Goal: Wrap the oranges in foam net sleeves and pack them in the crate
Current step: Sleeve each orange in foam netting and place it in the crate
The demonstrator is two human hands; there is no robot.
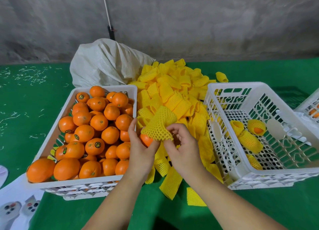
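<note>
My left hand (140,146) grips an orange (146,140) between the two crates. A yellow foam net sleeve (159,126) is stretched over the orange's top, and my right hand (183,143) pinches its lower right edge. The white crate (51,134) on the left is heaped with bare oranges (96,126). A second white crate (241,176) on the right holds several sleeved oranges (250,140). A big pile of loose yellow sleeves (174,91) lies between the crates, behind my hands.
A white woven sack (107,63) sits behind the pile on the green table (31,100). Part of another white crate (310,107) shows at the far right edge. Loose sleeves (195,197) lie near the front. Printed paper (17,203) covers the front left corner.
</note>
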